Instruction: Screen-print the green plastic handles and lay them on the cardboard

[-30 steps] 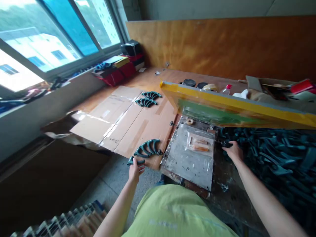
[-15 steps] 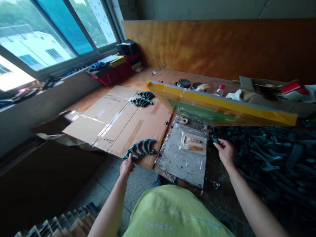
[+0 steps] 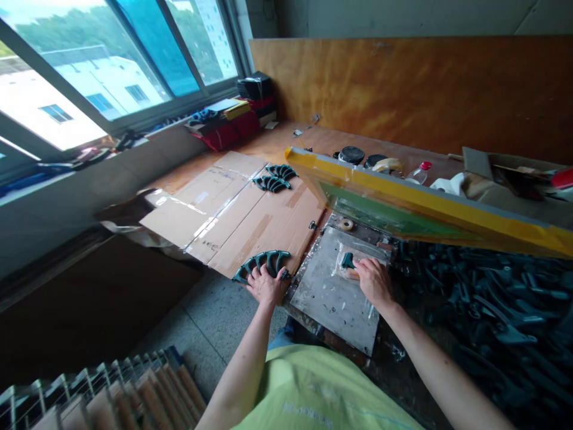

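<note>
My right hand (image 3: pixel 374 282) is closed on a dark green curved plastic-looking handle (image 3: pixel 348 260). It holds this piece at the tape-covered block (image 3: pixel 342 273) on the grey metal plate (image 3: pixel 326 298); whether the piece rests on the block I cannot tell. On the cardboard sheet (image 3: pixel 237 230), my left hand (image 3: pixel 265 289) lies with its fingers spread over the near edge of a fan-shaped row of similar dark green handles (image 3: pixel 255 263). Two smaller fans of handles (image 3: pixel 273 182) lie farther back on the cardboard.
A yellow-taped screen frame (image 3: pixel 403 185) stands tilted above the plate's far side. To the right spreads a big heap of dark handles (image 3: pixel 501 310). Behind the frame are round black-lidded tins (image 3: pixel 351 155) and a red-capped bottle (image 3: pixel 419 173). A slatted rack (image 3: pixel 107 394) stands at lower left.
My right hand has moved left from the edge of the heap to the block on the plate, bringing a handle. My left hand has shifted right along the near fan, its fingers now spread.
</note>
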`<state>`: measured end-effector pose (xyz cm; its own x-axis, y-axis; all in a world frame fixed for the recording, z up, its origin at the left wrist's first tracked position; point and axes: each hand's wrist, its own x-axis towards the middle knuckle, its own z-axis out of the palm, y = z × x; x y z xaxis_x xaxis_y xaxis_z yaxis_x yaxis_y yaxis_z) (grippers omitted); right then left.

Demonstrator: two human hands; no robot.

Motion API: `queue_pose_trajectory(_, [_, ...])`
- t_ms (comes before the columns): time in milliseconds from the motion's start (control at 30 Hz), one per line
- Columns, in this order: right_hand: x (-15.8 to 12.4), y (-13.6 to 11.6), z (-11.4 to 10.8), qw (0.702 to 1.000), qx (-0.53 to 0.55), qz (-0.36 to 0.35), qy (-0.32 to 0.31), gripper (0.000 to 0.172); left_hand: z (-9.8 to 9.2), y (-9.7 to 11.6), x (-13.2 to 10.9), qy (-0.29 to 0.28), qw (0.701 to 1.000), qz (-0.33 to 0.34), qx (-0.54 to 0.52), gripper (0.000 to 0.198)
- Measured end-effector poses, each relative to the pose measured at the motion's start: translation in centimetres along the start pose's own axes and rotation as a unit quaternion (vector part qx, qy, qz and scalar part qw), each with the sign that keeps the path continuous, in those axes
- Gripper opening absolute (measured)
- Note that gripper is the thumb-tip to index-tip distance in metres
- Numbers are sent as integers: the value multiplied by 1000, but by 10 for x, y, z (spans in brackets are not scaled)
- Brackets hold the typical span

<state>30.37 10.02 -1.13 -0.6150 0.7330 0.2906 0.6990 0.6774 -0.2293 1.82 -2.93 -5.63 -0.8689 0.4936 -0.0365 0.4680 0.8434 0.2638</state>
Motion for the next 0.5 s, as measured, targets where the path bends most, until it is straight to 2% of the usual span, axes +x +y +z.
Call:
queue_pose_trajectory(133, [-3, 3, 3, 1000, -10, -1, 4, 32, 8, 1, 8, -8, 1000, -3, 18, 63])
queue_pose_trajectory(233, [-4, 3, 5, 1000, -1, 2, 18, 32, 10, -6, 19, -17, 999, 36, 15, 53])
queue_pose_trajectory(300, [-5, 4, 7, 1000, 7, 2, 25, 33, 9, -13, 35, -20, 997, 79, 14, 54])
queue_pose_trajectory(400, [-7, 6, 12, 999, 21, 14, 36, 35, 5, -15, 84, -13, 987, 160, 17, 55])
queue_pose_trajectory(500, [-12, 9, 18, 998, 24, 34, 47, 36, -1, -2, 157, -16, 977, 210, 17, 55])
